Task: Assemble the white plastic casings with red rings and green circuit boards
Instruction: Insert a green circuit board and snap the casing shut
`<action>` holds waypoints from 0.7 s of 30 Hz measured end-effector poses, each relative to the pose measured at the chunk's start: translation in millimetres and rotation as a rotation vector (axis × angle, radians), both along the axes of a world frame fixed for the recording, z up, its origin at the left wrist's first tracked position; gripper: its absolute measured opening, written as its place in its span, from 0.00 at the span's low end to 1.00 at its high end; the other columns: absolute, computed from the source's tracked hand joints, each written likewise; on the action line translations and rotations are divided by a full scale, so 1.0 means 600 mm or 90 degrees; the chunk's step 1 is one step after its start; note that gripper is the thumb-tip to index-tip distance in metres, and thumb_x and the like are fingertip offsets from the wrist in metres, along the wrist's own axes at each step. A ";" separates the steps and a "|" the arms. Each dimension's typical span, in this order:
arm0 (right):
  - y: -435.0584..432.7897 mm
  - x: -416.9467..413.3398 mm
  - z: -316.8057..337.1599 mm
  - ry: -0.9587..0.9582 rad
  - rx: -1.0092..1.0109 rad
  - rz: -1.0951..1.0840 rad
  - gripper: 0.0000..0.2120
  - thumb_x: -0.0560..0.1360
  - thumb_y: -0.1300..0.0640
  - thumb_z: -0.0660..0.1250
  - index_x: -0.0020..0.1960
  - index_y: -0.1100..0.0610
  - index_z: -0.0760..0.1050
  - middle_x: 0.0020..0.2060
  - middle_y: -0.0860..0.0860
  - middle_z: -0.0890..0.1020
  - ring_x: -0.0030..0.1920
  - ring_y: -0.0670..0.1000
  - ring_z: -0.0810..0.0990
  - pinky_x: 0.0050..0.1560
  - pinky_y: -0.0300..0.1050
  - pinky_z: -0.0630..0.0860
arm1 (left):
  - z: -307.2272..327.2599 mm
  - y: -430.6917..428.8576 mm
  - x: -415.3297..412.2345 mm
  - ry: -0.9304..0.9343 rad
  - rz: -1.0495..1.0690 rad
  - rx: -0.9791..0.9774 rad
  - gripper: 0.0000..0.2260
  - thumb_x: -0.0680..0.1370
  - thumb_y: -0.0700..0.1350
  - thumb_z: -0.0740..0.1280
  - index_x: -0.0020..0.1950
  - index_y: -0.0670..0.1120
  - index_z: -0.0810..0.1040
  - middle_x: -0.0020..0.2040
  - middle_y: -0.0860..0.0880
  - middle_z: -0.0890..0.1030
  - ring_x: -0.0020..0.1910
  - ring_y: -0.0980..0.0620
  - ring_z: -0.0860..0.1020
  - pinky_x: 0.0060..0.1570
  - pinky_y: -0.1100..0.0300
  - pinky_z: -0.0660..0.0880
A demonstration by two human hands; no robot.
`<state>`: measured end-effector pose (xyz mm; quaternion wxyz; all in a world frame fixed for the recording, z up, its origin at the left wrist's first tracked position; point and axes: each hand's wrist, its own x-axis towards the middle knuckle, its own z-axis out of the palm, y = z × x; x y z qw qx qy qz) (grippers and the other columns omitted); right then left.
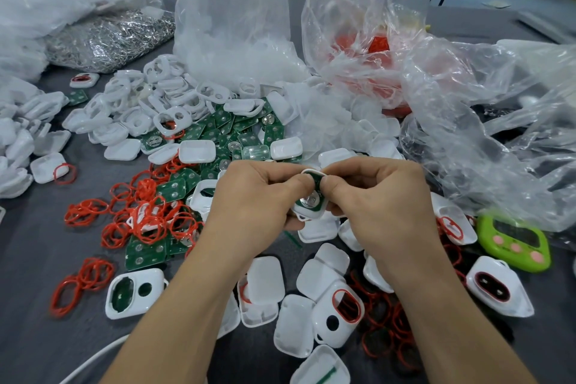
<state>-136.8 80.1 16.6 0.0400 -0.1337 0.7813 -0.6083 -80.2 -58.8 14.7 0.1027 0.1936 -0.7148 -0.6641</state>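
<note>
Both hands are sharing a tight grip on one small part, lifted just above the near middle of the surface. The left hand (pixel 258 193) and right hand (pixel 374 193) are pinching a white plastic casing (pixel 304 214) from either side. Their thumbs are meeting on a green circuit board (pixel 312 202) that is sitting in its open back. The thumbs appear to be pressing the board into its seat while the curled fingers are bracing underneath. Whether this casing is already carrying a red ring cannot be told.

Loose red rings (pixel 146 215) are lying in a tangle just left of the hands. Spare boards (pixel 237 131) and empty casings (pixel 149 103) are piling up beyond. Near the wrists, casings fitted with rings (pixel 346 309) are lying scattered on the dark grey surface (pixel 37 259). Crumpled clear plastic bags (pixel 230 25) are crowding the far side and the right. They are partly covering a bright green timer (pixel 514 243) and narrowing the reach to the supplies inside.
</note>
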 end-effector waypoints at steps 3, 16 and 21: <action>-0.002 0.002 0.000 0.006 0.003 0.000 0.07 0.66 0.54 0.74 0.41 0.43 0.86 0.32 0.45 0.86 0.33 0.48 0.86 0.40 0.51 0.85 | 0.002 0.001 0.001 0.003 0.011 -0.019 0.13 0.77 0.40 0.73 0.41 0.59 0.89 0.37 0.47 0.87 0.39 0.41 0.86 0.40 0.49 0.85; -0.003 0.005 -0.002 0.043 0.028 -0.012 0.07 0.71 0.60 0.77 0.41 0.48 0.88 0.32 0.44 0.86 0.34 0.46 0.86 0.41 0.49 0.84 | 0.000 -0.005 0.003 0.007 0.007 -0.002 0.14 0.77 0.39 0.73 0.40 0.58 0.89 0.36 0.48 0.87 0.32 0.51 0.85 0.32 0.60 0.82; -0.002 0.003 -0.003 0.030 -0.011 -0.013 0.08 0.68 0.55 0.75 0.42 0.42 0.86 0.32 0.44 0.86 0.34 0.47 0.86 0.40 0.49 0.84 | 0.001 -0.007 0.003 -0.002 -0.015 0.035 0.11 0.78 0.39 0.72 0.43 0.53 0.89 0.39 0.45 0.87 0.39 0.44 0.86 0.35 0.58 0.83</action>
